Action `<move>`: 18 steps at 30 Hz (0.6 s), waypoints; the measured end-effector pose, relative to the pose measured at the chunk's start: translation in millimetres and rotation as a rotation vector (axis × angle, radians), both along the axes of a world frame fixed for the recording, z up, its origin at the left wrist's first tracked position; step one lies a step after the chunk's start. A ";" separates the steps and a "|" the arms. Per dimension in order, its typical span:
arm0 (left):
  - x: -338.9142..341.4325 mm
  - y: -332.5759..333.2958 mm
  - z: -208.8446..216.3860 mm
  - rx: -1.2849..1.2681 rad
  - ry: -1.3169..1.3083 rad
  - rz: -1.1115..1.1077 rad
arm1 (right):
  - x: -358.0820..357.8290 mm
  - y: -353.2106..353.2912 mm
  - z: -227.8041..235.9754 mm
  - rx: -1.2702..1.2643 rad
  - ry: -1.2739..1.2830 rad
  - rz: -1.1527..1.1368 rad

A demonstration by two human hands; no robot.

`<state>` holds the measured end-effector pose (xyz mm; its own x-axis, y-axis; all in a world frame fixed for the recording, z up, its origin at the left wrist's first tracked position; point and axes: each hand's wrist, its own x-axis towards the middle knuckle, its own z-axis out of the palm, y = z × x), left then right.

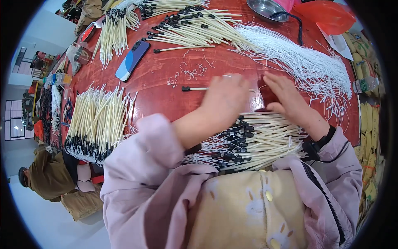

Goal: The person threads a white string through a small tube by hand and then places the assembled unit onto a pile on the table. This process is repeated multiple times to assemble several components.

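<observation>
A pale rod with a black end piece (pixel 195 88) lies crosswise on the red table. My left hand (pixel 226 97) is over it, palm down, with bent fingers smeared by motion; whether it grips the rod is hidden. To its right, my right hand (pixel 292 99) is open, thumb and fingers apart, beside a thin white string (pixel 260 97) between the two hands. Right below my hands lies a pile of similar rods (pixel 269 135) with black ends and white strings.
More rod bundles (pixel 97 120) stand at the left and lie at the back (pixel 195 29). A phone (pixel 132 60), string scraps (pixel 192 71), a heap of white strings (pixel 302 62), a metal bowl (pixel 267 9) and a red bag (pixel 327 16) are on the table (pixel 161 97). Another person (pixel 49 174) is at the left.
</observation>
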<state>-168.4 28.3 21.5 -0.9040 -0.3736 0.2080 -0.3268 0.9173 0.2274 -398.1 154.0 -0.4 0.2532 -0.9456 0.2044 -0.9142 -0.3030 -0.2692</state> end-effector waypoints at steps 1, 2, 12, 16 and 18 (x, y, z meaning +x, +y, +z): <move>12.8 -7.9 8.3 0.033 0.039 0.070 | -6.4 -1.2 1.5 0.026 -0.018 -0.021; 27.3 -17.5 13.0 0.066 0.078 0.139 | -12.8 -1.7 3.0 0.053 -0.037 -0.044; 58.6 -33.8 -7.2 0.143 0.084 0.155 | 12.5 -25.3 11.5 -0.002 -0.033 0.043; -5.3 -21.2 -22.3 0.143 0.058 -0.100 | 5.1 -18.6 32.9 -0.010 -0.017 -0.029; -35.2 -15.3 -28.9 0.108 0.044 -0.215 | 3.3 -6.1 32.6 -0.071 -0.046 -0.040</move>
<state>-203.6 13.1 -7.4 -0.9560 -0.1963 0.2181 -0.1147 0.9341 0.3381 -394.8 147.9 32.2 0.2045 -0.9374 0.2818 -0.9131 -0.2864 -0.2901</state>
